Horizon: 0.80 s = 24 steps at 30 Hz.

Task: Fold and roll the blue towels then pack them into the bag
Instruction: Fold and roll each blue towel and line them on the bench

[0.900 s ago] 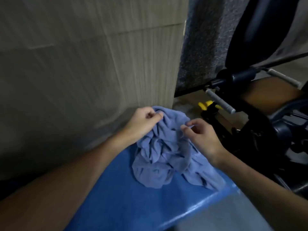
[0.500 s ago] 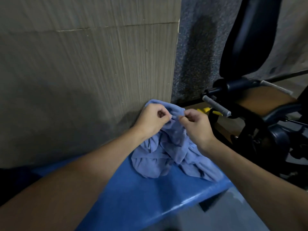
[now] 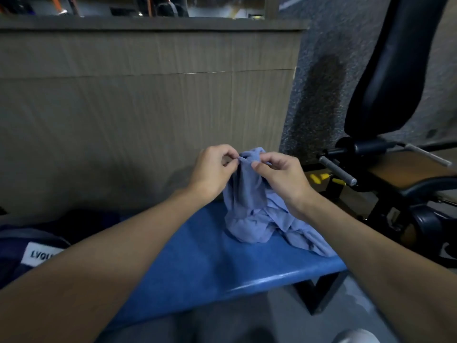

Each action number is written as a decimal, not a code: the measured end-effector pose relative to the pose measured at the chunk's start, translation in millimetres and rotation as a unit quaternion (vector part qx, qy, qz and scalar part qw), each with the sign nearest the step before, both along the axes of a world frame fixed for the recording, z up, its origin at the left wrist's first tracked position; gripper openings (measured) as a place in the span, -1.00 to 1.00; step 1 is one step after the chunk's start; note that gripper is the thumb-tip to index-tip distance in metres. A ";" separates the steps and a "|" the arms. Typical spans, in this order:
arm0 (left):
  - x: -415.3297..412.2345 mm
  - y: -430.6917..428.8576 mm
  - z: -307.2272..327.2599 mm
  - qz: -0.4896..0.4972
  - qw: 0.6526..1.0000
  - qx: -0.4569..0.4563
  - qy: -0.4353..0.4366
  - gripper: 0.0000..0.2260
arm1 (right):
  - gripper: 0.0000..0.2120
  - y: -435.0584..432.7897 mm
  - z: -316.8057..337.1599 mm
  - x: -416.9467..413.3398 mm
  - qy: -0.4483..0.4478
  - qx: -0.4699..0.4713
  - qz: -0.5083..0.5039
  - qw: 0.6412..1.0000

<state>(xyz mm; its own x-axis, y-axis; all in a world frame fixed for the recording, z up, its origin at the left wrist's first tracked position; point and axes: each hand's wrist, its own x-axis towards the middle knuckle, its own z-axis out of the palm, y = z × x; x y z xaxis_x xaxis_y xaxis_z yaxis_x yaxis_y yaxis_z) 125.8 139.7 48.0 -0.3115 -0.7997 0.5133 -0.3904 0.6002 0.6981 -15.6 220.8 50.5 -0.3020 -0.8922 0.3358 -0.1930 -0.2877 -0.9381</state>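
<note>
A crumpled light blue towel lies on the right end of a blue bench. Its top edge is lifted off the bench. My left hand pinches that raised edge between thumb and forefinger. My right hand pinches the same edge just to the right, the two hands almost touching. The lower part of the towel stays bunched on the bench. At the far left a dark bag with a white label sits on the bench, partly hidden by my left forearm.
A wood-panelled wall stands right behind the bench. A black gym machine with a padded backrest, a tan seat and a grey handle crowds the right side. Grey floor shows below the bench's front edge.
Both hands have come together on the towel's top edge and lifted it higher off the bench. The camera has tilted up, bringing the bag into view at the left.
</note>
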 end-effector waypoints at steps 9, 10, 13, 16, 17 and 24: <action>122.8 15.5 -17.0 0.071 0.997 0.017 -0.012 -0.92 | -0.84 -8.0 -34.3 101.9 0.015 0.051 0.060 0.997; 133.7 14.6 -21.6 0.077 0.997 0.018 -0.020 -0.91 | -0.85 -11.3 -41.9 111.5 0.011 0.060 0.067 0.996; 162.5 3.4 -35.7 0.099 0.993 0.020 -0.053 -0.88 | -0.88 -23.7 -61.0 133.3 -0.011 0.089 0.088 0.992; 185.5 -11.5 -52.6 0.120 0.989 0.050 -0.073 -0.86 | -0.84 -40.8 -77.3 145.7 -0.002 0.124 0.094 0.988; 191.8 -15.6 -60.0 0.125 0.987 0.058 -0.078 -0.87 | -0.86 -46.3 -83.4 147.3 0.002 0.135 0.092 0.987; 224.8 -35.6 -128.2 0.137 0.975 0.117 -0.130 -0.92 | -0.90 -79.2 -147.1 142.7 0.057 0.215 0.061 0.973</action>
